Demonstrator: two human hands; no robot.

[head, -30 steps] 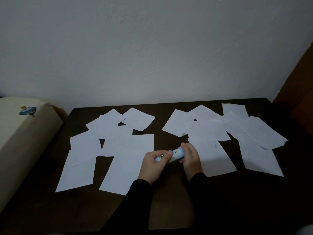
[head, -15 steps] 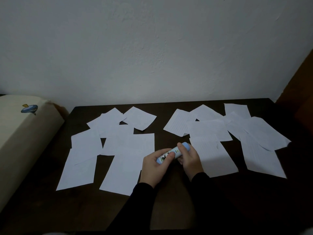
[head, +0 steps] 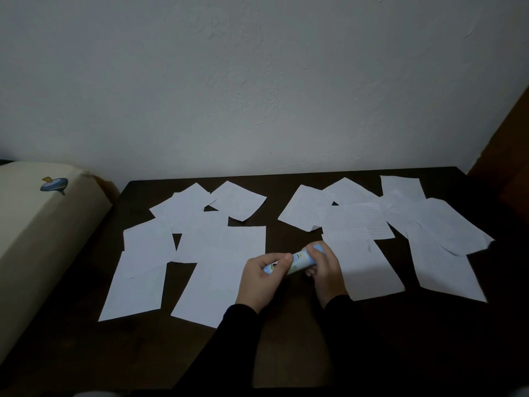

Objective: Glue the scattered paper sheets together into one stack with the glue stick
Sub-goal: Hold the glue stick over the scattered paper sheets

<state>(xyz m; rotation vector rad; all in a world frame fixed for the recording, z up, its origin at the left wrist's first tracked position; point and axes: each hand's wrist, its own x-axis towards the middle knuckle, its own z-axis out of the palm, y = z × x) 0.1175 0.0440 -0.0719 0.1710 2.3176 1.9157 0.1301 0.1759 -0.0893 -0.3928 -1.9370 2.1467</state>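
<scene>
— Above the near middle of the dark table (head: 286, 353), what do we list?
— Our two black sleeves, then the left hand (head: 259, 277) and right hand (head: 325, 267), fingers curled tight round opposite ends of the glue stick (head: 297, 260), held level and tilted.
— And the surface?
— Paper sheets (head: 223, 253) in two overlapping clusters, left and right. White wall (head: 257, 81) behind; cream cushion (head: 37, 239) at left.

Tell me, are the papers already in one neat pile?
No, the paper sheets lie scattered in two loose groups on the table.
</scene>
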